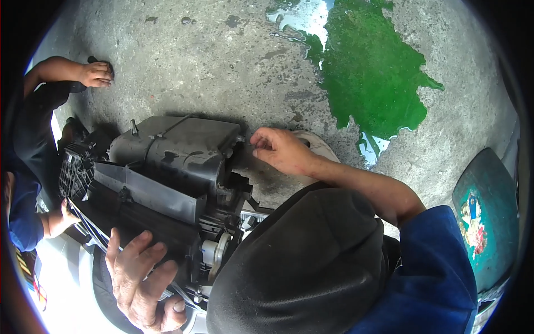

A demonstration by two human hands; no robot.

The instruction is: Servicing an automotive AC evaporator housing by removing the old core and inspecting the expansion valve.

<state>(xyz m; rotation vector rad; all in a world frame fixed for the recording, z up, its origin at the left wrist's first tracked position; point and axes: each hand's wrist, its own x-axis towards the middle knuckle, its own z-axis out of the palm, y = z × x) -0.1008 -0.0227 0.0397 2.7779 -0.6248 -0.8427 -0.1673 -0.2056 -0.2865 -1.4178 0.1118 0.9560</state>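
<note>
1. Ground: I see a rough grey concrete floor (211,61) across the whole view. A wide green puddle (372,72) lies at the upper right, well apart from the work.

2. Main item: a large black plastic housing (172,161), boxy and with ribbed and latched sections, lies on the floor left of centre. A white round fitting (214,253) shows at its near end, and a grille-like section (75,172) at its left end.

3. Other people: a co-worker's head in a black cap (306,267) fills the lower centre, with a blue sleeve (434,273) to its right. The co-worker's hand (281,150) reaches to the upper right corner of the housing, fingers curled and pinched at the edge. What it grips is too small for me to tell. At far left a second person's hand (97,73) presses on the floor, and another hand (55,220) touches the housing's left end.

4. Side object: a teal rounded panel (484,217) with a coloured sticker stands at the right rim.

5. Own hands: the left hand (142,284) comes up from the lower edge and lies against the near side of the housing, fingers spread and extended. It is laid on rather than closed around anything. The right hand is out of sight, so I cannot report its state.
</note>
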